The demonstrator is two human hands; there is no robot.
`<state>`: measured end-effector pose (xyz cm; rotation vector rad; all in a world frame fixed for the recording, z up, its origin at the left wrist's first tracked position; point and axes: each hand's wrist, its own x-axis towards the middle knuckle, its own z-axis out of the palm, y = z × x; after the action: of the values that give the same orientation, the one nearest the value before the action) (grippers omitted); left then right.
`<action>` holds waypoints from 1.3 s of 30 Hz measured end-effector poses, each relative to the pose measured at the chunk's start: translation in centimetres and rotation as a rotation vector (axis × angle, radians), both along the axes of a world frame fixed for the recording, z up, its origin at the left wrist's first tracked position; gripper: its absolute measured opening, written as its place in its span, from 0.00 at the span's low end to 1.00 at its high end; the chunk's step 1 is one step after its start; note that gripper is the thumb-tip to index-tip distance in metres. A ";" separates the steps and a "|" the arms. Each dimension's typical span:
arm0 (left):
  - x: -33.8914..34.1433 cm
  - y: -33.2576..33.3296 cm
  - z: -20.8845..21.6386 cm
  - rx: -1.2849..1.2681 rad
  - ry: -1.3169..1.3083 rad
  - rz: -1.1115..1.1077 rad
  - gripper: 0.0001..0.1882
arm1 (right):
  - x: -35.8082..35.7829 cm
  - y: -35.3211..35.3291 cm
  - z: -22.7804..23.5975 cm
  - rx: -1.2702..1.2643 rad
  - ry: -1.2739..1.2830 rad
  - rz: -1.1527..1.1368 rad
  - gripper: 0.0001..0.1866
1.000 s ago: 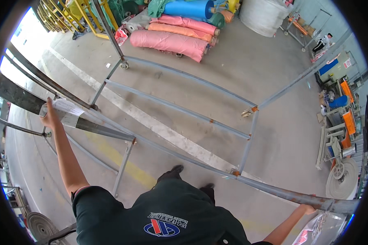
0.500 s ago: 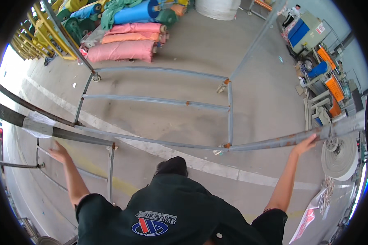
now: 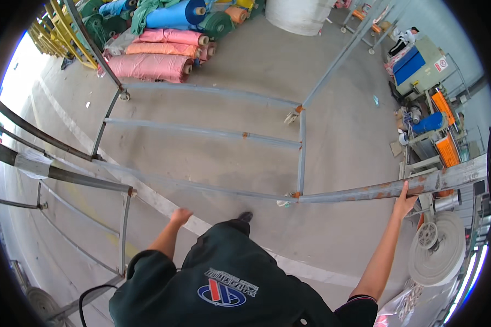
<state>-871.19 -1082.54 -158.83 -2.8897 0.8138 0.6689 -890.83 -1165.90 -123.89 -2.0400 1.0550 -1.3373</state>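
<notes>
My right hand is closed round a grey metal post with rusty patches, at the right. This post rises from the near right corner of a wheeled metal frame on the floor. Casters show at its corners. My left hand hangs in the air in front of my body, fingers curled, touching nothing I can see. To its left stands a second metal rack, whose post carries a white wrapping.
Pink, orange and blue fabric rolls lie at the far left beside yellow racks. A white bulky roll stands at the back. Machinery lines the right wall, a person near it. A grey wound reel is at the near right.
My left hand has left the second rack's post and moved right, its fingers curling. My right hand keeps its hold. The wheeled frame's near edge lies farther from the white floor line.
</notes>
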 end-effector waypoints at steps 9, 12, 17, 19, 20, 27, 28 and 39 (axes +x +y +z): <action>11.0 -46.3 11.9 -0.754 0.353 0.554 0.20 | 9.4 -26.9 1.8 0.016 0.226 0.104 0.36; 10.0 -54.5 8.1 -0.766 0.277 0.660 0.18 | 13.2 -34.6 3.4 -0.023 0.260 0.219 0.37; 8.8 -63.6 2.4 -0.511 0.271 0.902 0.14 | 25.2 -50.4 1.4 -0.050 0.258 0.321 0.41; 2.7 -70.1 -2.0 -0.457 0.354 0.945 0.15 | 25.1 -58.9 -2.2 -0.118 0.393 0.163 0.44; -0.5 -72.8 -2.1 -0.439 0.433 0.989 0.17 | 25.5 -61.3 -2.6 -0.049 0.482 0.173 0.47; 4.5 -83.9 4.3 -0.190 0.517 0.690 0.19 | 44.9 -83.1 3.2 -0.201 0.463 0.251 0.43; 7.0 -86.2 2.8 -0.009 0.553 0.706 0.19 | 47.2 -86.7 2.2 -0.290 0.422 0.265 0.43; 43.0 -120.1 6.1 -0.830 0.464 1.005 0.17 | 70.7 -104.8 4.3 -0.031 0.525 0.411 0.42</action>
<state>-828.21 -1202.61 -152.74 -3.8856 -0.6768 1.3512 -820.15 -1270.66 -119.62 -2.5288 0.7432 -0.6295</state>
